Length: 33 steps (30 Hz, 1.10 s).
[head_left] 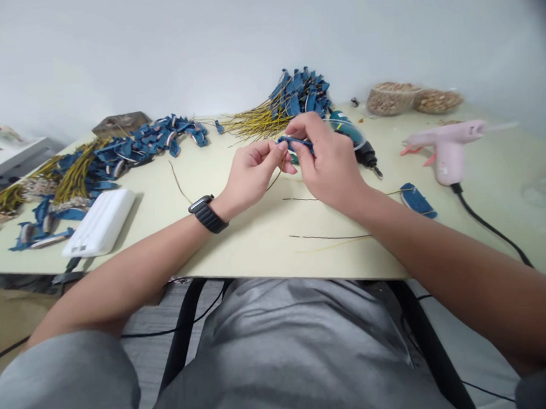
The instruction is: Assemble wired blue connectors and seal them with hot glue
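Over the middle of the table, my left hand (253, 171) pinches a thin yellow-and-dark wire (277, 177) between thumb and fingers, close to the blue fabric piece. My right hand (330, 163) is closed on that small blue fabric piece (289, 141), its thumb and fingertips pressing it from the right. The hands nearly touch, and fingers hide much of the piece. Below my right hand lie loose wires (334, 236). Another blue fabric piece (417, 200) with a wire at its end rests to the right of my right forearm.
Behind my hands is a bundle of blue pieces on yellow wires (300, 93), beside a green-and-black power tool (365, 153). A pink glue gun (449, 145) stands right; bags of small tan bits (393, 98) sit behind. More blue pieces (124, 154) and a white power bank (100, 223) lie left.
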Each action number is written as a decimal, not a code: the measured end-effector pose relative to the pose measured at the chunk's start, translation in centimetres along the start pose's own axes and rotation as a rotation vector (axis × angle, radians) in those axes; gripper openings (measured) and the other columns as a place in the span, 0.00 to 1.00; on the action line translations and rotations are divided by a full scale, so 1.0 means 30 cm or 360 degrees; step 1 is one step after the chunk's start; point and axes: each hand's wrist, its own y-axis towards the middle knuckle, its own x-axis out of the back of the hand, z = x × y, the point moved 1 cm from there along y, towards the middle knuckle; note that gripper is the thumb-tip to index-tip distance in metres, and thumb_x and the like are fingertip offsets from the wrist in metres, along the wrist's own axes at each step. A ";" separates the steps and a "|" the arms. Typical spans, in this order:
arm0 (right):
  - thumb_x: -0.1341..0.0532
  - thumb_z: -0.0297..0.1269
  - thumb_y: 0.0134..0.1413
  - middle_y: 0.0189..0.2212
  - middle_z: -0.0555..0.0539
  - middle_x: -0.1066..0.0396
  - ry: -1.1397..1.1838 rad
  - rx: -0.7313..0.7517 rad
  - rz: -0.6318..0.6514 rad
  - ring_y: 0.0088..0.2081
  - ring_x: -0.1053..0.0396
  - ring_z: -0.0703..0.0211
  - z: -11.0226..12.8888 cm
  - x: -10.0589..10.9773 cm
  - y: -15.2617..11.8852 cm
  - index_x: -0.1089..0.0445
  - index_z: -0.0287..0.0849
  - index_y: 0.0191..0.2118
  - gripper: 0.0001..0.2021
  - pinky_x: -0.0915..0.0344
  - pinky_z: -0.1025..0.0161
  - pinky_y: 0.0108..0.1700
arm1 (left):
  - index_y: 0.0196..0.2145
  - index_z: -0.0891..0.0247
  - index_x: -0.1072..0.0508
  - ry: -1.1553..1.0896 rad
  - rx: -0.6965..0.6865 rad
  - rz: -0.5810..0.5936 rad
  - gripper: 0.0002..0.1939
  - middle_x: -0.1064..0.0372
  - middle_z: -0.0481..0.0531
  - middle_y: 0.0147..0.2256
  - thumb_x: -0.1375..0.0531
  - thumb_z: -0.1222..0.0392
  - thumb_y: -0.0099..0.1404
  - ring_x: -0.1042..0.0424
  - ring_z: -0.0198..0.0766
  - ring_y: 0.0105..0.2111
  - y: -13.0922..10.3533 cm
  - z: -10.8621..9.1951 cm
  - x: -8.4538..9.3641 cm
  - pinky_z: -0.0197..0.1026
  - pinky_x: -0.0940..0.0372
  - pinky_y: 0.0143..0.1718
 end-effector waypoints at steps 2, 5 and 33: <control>0.43 0.40 0.83 0.52 0.42 0.16 0.0034 0.0000 -0.0020 0.54 0.17 0.44 0.000 0.003 0.001 0.27 0.53 0.58 0.09 0.19 0.47 0.59 | 0.33 0.60 0.21 -0.0020 0.0005 0.0007 0.32 0.14 0.52 0.34 0.32 0.27 0.78 0.17 0.37 0.36 -0.001 -0.002 -0.008 0.44 0.24 0.48; 0.44 0.41 0.84 0.52 0.42 0.15 0.0048 0.0060 -0.0070 0.52 0.16 0.46 -0.001 0.006 0.001 0.27 0.52 0.57 0.09 0.19 0.47 0.57 | 0.34 0.60 0.21 -0.0024 0.0017 -0.0004 0.32 0.15 0.52 0.34 0.32 0.26 0.77 0.17 0.38 0.36 -0.003 -0.011 -0.018 0.44 0.23 0.48; 0.43 0.41 0.86 0.44 0.44 0.12 0.0120 0.0448 -0.0564 0.44 0.13 0.48 0.053 0.024 0.002 0.19 0.53 0.51 0.13 0.14 0.48 0.49 | 0.33 0.57 0.25 0.0370 -0.0245 -0.0099 0.33 0.15 0.53 0.33 0.38 0.26 0.83 0.21 0.40 0.33 -0.050 -0.096 -0.045 0.46 0.31 0.39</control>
